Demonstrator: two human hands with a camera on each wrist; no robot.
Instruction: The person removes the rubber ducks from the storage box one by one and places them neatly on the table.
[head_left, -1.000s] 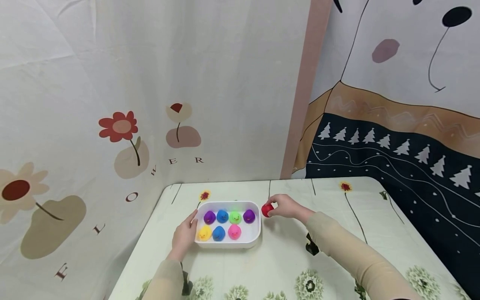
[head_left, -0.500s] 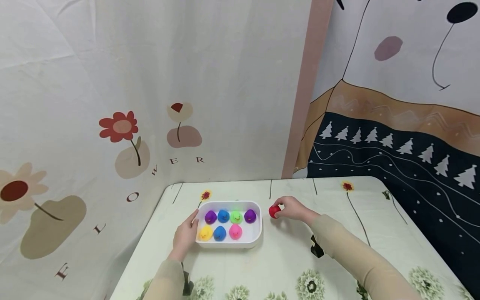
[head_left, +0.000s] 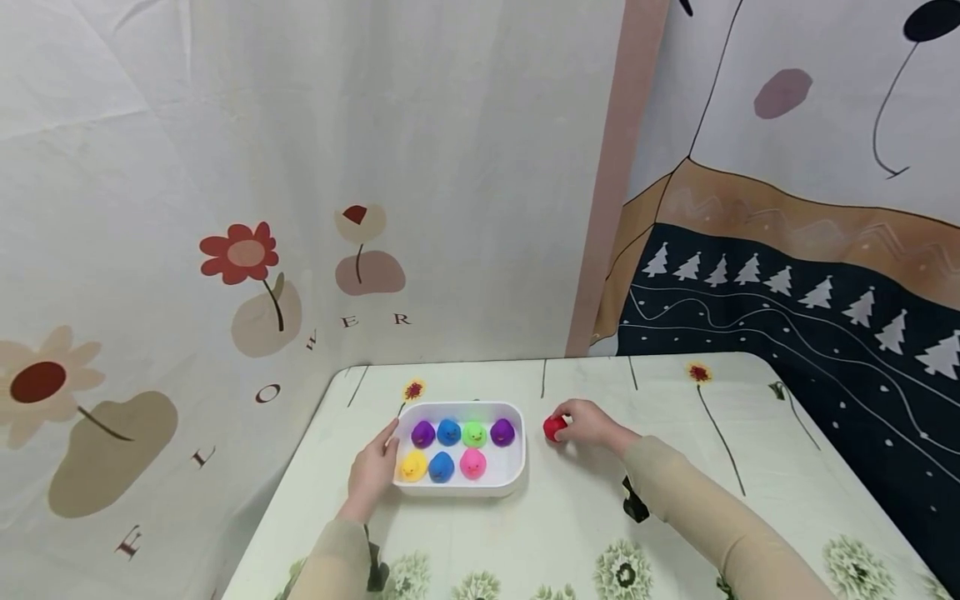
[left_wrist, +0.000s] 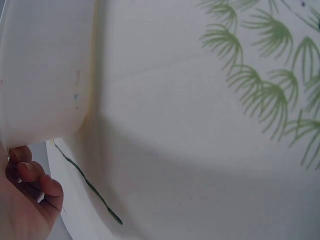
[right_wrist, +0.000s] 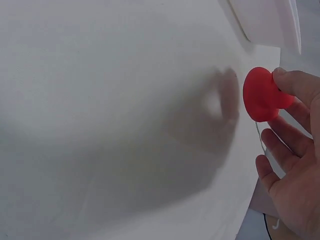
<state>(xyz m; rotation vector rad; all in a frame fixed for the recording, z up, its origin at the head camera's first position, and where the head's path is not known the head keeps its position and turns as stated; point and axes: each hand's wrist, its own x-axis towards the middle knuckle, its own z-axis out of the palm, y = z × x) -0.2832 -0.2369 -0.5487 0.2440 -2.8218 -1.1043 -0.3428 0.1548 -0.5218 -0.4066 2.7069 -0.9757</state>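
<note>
A white plastic tray stands on the table, holding several small toy ducks in two rows. The back row has a purple duck, a blue one, a green one and another purple one. In front are a yellow duck, a blue one and a pink duck. My left hand grips the tray's left end; the left wrist view has its fingers curled at the tray wall. To the right of the tray, my right hand pinches a red toy duck between thumb and fingers, close to the tabletop.
The table has a pale cloth with printed flowers. Behind and to the left hangs a light curtain with flower prints; a dark tree-patterned cloth hangs at the right. Tabletop extends in front of the tray and right of it.
My right hand has moved a little right and down with the red duck, away from the tray's right end. My left hand stays at the tray, and the ducks inside lie as before.
</note>
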